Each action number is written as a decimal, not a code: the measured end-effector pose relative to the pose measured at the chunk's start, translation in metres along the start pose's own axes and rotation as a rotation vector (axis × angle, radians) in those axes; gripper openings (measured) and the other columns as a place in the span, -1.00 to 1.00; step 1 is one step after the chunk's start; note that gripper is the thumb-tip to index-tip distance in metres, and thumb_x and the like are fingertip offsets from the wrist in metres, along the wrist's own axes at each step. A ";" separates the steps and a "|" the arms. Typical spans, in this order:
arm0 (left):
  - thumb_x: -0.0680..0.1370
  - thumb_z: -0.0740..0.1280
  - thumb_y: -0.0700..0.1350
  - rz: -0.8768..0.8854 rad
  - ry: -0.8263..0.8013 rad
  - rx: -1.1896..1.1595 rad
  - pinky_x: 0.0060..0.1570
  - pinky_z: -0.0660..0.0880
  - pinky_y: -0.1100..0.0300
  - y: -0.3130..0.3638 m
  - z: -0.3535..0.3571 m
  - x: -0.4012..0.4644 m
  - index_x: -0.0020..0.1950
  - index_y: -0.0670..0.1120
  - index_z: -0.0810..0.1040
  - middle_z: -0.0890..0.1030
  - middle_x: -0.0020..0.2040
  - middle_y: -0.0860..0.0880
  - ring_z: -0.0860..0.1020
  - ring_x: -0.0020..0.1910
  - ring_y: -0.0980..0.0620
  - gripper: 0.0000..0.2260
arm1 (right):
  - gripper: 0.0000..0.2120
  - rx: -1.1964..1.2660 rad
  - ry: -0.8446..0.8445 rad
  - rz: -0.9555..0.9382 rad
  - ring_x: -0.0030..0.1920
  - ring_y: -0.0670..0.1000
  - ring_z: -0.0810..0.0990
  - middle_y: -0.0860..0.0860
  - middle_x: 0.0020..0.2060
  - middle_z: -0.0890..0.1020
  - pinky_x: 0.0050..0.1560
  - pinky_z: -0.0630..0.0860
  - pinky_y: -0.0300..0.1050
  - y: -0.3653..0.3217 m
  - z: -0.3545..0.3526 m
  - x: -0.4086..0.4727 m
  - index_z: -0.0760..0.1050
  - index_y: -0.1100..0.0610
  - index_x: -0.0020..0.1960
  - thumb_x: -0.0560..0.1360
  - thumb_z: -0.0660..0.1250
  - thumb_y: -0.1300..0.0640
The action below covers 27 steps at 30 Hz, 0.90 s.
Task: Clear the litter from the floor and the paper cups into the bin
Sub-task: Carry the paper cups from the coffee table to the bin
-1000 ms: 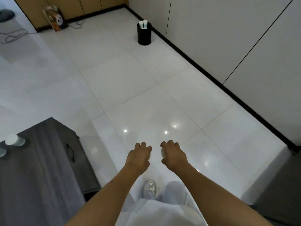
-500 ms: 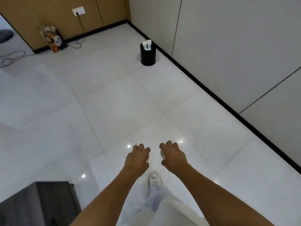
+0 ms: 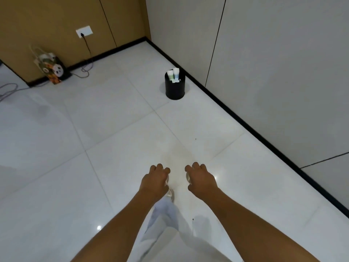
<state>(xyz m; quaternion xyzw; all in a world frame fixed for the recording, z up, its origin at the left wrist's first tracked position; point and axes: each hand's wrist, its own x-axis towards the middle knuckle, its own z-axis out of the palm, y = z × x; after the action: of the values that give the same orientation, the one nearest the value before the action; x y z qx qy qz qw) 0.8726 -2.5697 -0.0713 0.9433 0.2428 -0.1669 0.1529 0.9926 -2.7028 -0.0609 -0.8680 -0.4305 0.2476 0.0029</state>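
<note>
I have both hands held out side by side, backs up, fingers curled downward. My right hand [image 3: 201,179] wraps round something pale and rounded, a sliver of which shows at its inner edge; it looks like a paper cup [image 3: 187,178], though most of it is hidden. My left hand [image 3: 155,181] is curled the same way with a pale edge just visible beneath its fingers, but I cannot tell what it holds. The black bin [image 3: 174,87] stands well ahead of both hands, slightly toward the right hand's side, near the dark skirting, with a few pale cups [image 3: 173,74] sticking up out of it. Far ahead to the left, a patterned bag [image 3: 52,68] leans against the wooden wall.
</note>
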 end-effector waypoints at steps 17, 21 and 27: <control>0.50 0.33 -0.09 0.043 -0.026 -0.009 0.01 0.53 0.06 -0.080 -0.199 0.402 0.35 -0.01 0.35 0.36 0.27 -0.04 0.31 0.27 -0.04 -0.57 | -0.57 0.085 0.017 0.081 0.23 0.07 0.35 0.03 0.23 0.39 -0.04 0.55 -0.07 0.071 -0.202 0.377 0.32 0.04 0.31 0.48 0.34 0.17; 0.50 0.33 -0.09 0.004 -0.001 -0.022 0.04 0.54 0.05 -0.080 -0.243 0.501 0.35 -0.02 0.36 0.36 0.28 -0.04 0.31 0.27 -0.05 -0.58 | -0.54 0.067 0.018 0.063 0.21 0.07 0.36 0.03 0.22 0.38 -0.10 0.53 -0.08 0.112 -0.256 0.471 0.31 0.04 0.31 0.46 0.35 0.16; 0.51 0.31 -0.09 -0.018 -0.017 -0.040 0.07 0.54 0.03 -0.077 -0.300 0.613 0.35 -0.04 0.35 0.35 0.29 -0.06 0.32 0.28 -0.06 -0.59 | -0.53 0.027 -0.009 0.041 0.20 0.09 0.35 0.04 0.22 0.38 -0.16 0.48 -0.09 0.151 -0.329 0.589 0.30 0.05 0.33 0.45 0.35 0.17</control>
<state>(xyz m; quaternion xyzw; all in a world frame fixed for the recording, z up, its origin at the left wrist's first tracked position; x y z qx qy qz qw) 1.4126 -2.1447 -0.0565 0.9364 0.2531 -0.1715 0.1725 1.5460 -2.2886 -0.0563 -0.8753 -0.4093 0.2573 0.0079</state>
